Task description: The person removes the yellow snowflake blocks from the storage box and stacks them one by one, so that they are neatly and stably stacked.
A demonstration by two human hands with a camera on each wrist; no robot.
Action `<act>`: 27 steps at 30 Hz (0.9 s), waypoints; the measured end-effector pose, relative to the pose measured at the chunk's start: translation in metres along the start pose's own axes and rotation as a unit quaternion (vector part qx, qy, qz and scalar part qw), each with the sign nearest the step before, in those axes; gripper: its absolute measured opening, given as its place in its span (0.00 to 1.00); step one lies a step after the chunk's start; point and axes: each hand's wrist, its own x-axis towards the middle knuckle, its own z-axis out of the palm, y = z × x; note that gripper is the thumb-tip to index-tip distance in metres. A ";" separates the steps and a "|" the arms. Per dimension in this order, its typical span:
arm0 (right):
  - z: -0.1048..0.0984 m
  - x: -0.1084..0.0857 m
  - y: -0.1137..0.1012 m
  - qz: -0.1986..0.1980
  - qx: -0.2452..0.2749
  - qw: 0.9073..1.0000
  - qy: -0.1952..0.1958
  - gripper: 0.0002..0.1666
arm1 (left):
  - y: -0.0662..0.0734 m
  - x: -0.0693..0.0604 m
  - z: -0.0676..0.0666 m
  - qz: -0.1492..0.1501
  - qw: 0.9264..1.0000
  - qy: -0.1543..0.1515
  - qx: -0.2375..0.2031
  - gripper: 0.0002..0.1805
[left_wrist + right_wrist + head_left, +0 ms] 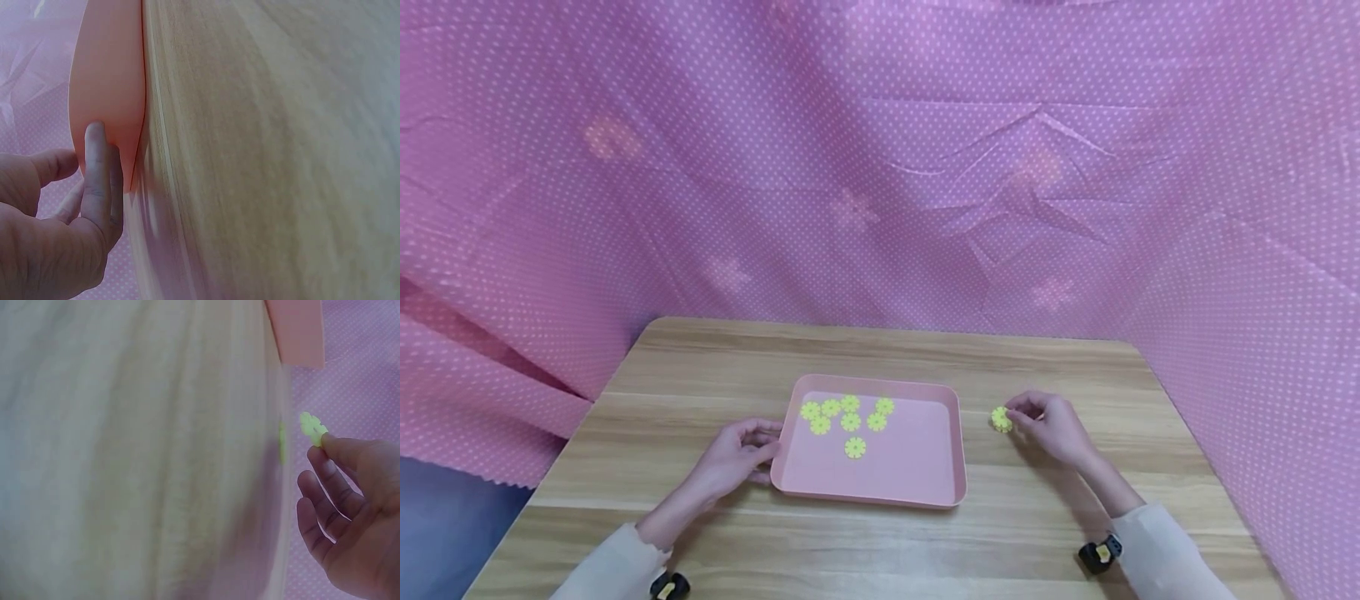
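While your right grip (1051,426) pinches one yellow disc (312,427) between thumb and forefinger, the count in the pink tray (910,468) reads eight notched discs (854,448). Seven of those sit toward the far side, most of them left of the middle; the eighth lies alone, nearer to you. Too small to tell which of the far ones overlap.

Your pinched disc is right of the tray, outside it, raised off the table (865,554). Your right wrist view shows a second disc (282,445) lying on the table, just beside your fingertips and seen nearly edge-on. Those two are the only ones you can make out beyond the tray walls.

Your left grip (733,458) rests at the tray's left wall, fingers fairly straight along the outside, thumb at the rim; how firmly it presses, you cannot tell.

Judged from this, you look well along: eight in, one in your fingers, one on the table. If all belong together, two remain outside.
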 end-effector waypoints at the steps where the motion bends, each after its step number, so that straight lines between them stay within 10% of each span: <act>1: 0.000 0.000 0.001 0.003 0.000 1.000 -0.003 0.06 | 0.000 0.000 0.000 0.000 1.000 0.000 -0.001 0.20; 27: 0.005 0.005 0.012 0.016 -0.056 0.998 0.002 0.06 | -0.001 0.001 0.000 0.003 1.000 0.000 0.012 0.21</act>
